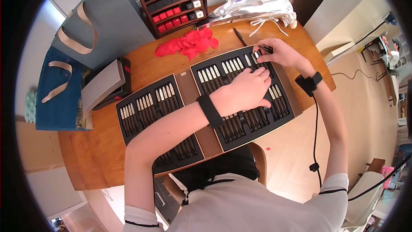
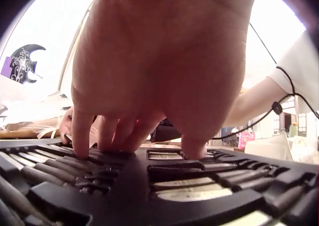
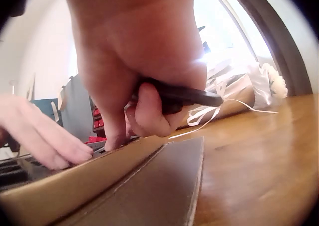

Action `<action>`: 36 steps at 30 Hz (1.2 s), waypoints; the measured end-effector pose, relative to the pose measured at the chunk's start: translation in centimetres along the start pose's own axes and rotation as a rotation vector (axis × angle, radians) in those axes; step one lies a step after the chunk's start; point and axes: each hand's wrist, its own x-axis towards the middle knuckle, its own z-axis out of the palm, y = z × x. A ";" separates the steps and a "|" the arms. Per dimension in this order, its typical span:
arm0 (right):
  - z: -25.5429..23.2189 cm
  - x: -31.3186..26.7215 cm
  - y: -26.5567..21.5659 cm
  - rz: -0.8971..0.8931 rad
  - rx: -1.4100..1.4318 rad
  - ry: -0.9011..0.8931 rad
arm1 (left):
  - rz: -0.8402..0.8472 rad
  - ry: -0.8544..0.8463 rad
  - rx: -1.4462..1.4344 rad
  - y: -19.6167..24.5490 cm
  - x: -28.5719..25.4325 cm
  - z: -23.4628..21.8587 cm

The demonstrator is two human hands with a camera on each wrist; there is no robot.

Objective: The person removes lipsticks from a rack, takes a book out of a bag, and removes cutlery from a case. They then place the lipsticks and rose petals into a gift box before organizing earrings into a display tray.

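An open two-panel case (image 1: 187,88) lies on the wooden table, with rows of slim dark-handled pieces with pale pointed ends (image 1: 209,76) in its black inserts. My left hand (image 1: 246,89) reaches across the right panel, palm down. In the left wrist view its fingertips (image 2: 81,147) touch the insert and pieces, thumb spread apart. My right hand (image 1: 281,53) is at the panel's far right corner. It curls its fingers round a dark stick-like piece (image 3: 187,95), while one fingertip (image 3: 114,142) reaches down at the case's edge.
Red petals (image 1: 193,43) lie behind the case, near a black pen (image 1: 239,36). A wooden rack of small boxes (image 1: 171,6), a wrapped bouquet (image 1: 257,6) and a grey gift bag (image 1: 103,21) stand at the back. A grey-lidded box (image 1: 103,86) is at left.
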 end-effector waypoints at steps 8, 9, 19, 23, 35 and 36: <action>-0.7 0.9 0.2 0.086 0.052 0.062 | -0.029 0.041 0.053 1.0 0.1 0.4; -1.0 1.2 0.4 0.123 0.044 0.046 | -0.033 0.034 0.046 0.9 0.2 0.5; -1.4 2.9 -0.2 0.347 -0.101 -0.075 | -0.060 -0.023 0.013 1.1 0.2 0.1; -1.5 3.6 0.3 0.357 -0.169 -0.095 | -0.028 0.031 -0.004 0.5 -0.1 0.5; 1.6 1.9 -6.0 -0.034 -0.280 -0.068 | -0.312 0.385 0.019 -3.8 -5.3 -7.4; 2.2 2.1 -7.0 -0.060 -0.276 -0.100 | -0.299 0.394 0.026 -4.1 -5.7 -7.4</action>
